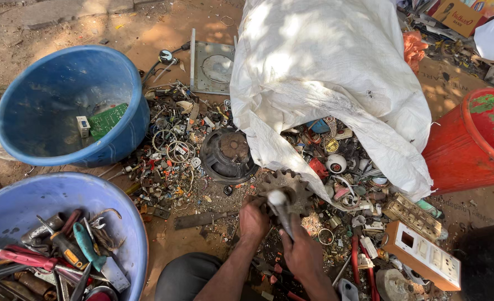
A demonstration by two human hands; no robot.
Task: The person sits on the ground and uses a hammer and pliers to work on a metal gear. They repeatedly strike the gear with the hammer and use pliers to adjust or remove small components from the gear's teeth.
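The gear (286,189), a rusty toothed wheel, sits at the near edge of the scrap pile (180,150), just below the mouth of the white sack (325,72). The left hand (253,218) is clenched around the gear's lower left rim. The right hand (300,251) is closed around a pale rod (280,207) that stands against the gear's centre. The gear looks like solid metal, so it is likely heavy, stiff and rough with rust rather than slippery; the teeth could bite into skin, so the rim between the teeth or the hub seems the safest hold. Left of the gear lies a round black speaker (227,155), and further left stand two blue tubs (130,111).
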